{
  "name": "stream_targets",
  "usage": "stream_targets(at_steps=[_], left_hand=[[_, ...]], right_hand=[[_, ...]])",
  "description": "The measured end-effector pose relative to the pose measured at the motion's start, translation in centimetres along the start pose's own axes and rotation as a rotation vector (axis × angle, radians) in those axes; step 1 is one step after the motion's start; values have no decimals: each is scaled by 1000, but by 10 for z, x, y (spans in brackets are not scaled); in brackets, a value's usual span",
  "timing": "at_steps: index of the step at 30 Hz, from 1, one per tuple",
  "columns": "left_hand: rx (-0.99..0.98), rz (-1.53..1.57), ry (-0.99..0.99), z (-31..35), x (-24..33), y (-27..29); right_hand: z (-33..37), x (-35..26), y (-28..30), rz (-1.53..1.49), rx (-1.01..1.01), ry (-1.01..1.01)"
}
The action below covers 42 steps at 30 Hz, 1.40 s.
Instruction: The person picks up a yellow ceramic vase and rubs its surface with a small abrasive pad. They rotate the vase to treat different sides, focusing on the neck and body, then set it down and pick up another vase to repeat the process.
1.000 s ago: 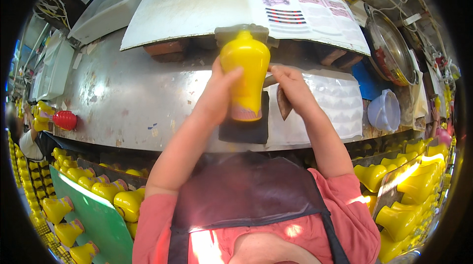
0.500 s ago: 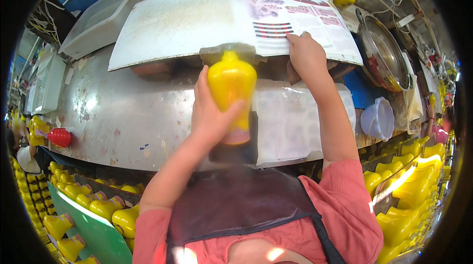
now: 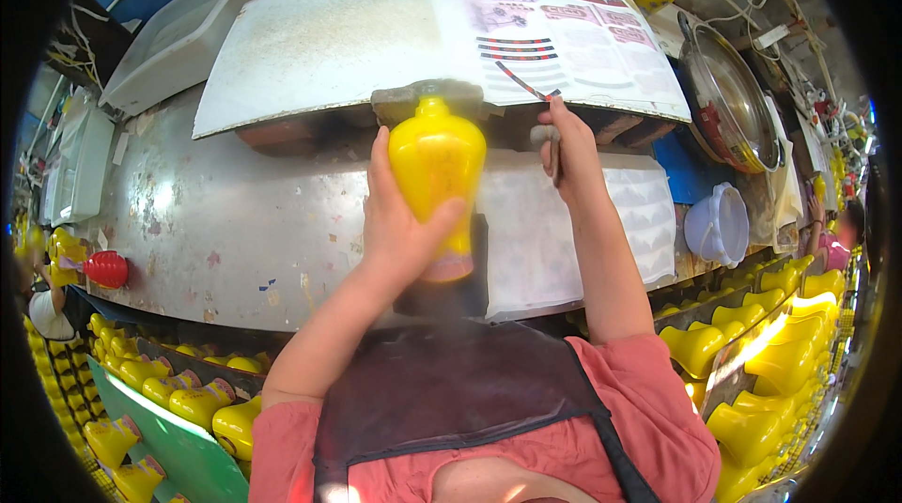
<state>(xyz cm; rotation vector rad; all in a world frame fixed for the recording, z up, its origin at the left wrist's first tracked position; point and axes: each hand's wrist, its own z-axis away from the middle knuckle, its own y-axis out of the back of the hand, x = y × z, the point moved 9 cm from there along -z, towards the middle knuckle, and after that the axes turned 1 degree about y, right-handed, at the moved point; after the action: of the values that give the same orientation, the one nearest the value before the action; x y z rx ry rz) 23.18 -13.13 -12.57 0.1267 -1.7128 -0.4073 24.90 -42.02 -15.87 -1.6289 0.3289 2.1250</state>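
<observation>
My left hand [image 3: 399,231] is wrapped around a glossy yellow vase [image 3: 437,151], its narrow neck pointing away from me toward a dark grey block [image 3: 390,107]. A pinkish band circles the vase near its base. Between thumb and finger of my right hand [image 3: 578,151] is one end of a thin dark strip [image 3: 520,79] with red marks, like a decal. The strip hangs slantwise over the white board [image 3: 310,43]. Also held in that hand is a small tool [image 3: 554,160] with a rounded grey end; its kind is unclear. Several similar strips [image 3: 517,48] lie on the board.
Purple printed decals [image 3: 489,0] lie on the board. Right of it are a round metal pan [image 3: 728,94] and a pale blue bucket [image 3: 717,226]. A wet white sheet [image 3: 583,240] covers part of the metal table [image 3: 244,212]. Rows of yellow vases [image 3: 770,362] flank me. Other people work at both sides.
My right hand has drawn back toward me from the board, lifting one end of a strip away from the row. My left hand still holds the vase in nearly the same place.
</observation>
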Motion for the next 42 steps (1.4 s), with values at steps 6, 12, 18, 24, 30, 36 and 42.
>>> stream_targets(at_steps=[6, 12, 18, 24, 30, 36, 42], left_hand=[[-55, 16, -20, -1, -5, -2], [-36, 109, 10, -2, -6, -4], [145, -276, -387, -8, 60, 33], [-226, 187, -356, -36, 94, 39], [-407, 488, 27, -44, 71, 36], [-222, 495, 204, -64, 42, 38], [-329, 444, 19, -67, 64, 30]], right_hand=[[-16, 11, -10, -233, 35, -50], [15, -41, 8, -8, 160, 393], [74, -122, -49, 630, -210, 401], [121, -151, -112, 405, -585, 363], [95, -120, -104, 199, -509, 167], [76, -90, -107, 84, -408, 172], [86, -106, -114, 99, -460, 258]])
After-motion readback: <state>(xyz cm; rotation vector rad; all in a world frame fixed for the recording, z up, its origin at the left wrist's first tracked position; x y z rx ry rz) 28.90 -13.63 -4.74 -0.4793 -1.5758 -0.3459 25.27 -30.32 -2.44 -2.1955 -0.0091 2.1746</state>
